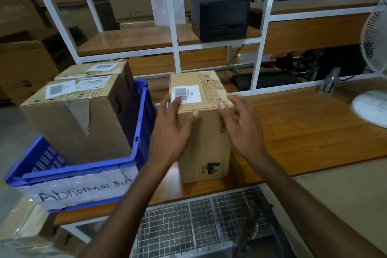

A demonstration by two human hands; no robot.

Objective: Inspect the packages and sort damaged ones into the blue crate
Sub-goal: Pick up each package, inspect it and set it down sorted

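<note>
While the package [206,142] stands upright on the wooden table [303,128], just right of the blue crate [144,111] holding a torn box [83,123], the left hand [171,130] lays straight fingers on its top; the right hand [243,125], fingers spread, is at the top's right edge.

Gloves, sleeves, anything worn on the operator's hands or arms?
Nothing worn. The left hand and right hand are ungloved, with no rings, watch or wristband showing. The left forearm and right forearm are uncovered to the frame edge, so no sleeves are in view.
</note>
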